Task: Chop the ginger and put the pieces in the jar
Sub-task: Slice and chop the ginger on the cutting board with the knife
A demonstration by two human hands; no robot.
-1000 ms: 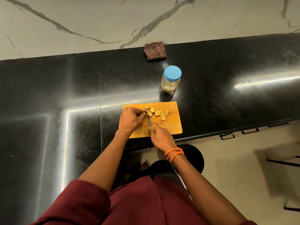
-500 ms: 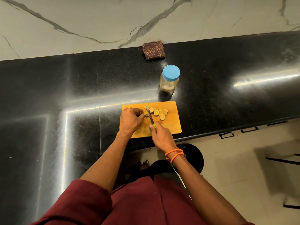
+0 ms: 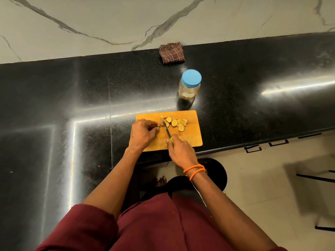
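Ginger stub (image 3: 158,125) is being pinched by the left hand (image 3: 142,134) at frame centre on the cutting board (image 3: 190,140), while the knife (image 3: 165,128) is being gripped by the right hand (image 3: 180,151) — fingertips risk being nicked as the stub shrinks. Slices (image 3: 175,122) are lying right of the blade; the jar (image 3: 189,86) above is being kept lidded — its contents are hard to make out.

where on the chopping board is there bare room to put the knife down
The bare near-right corner of the orange wooden chopping board, below the pale ginger slices, is free. So is its far-left strip above the left hand. The middle is crowded: the green-handled knife in the right hand cuts there.
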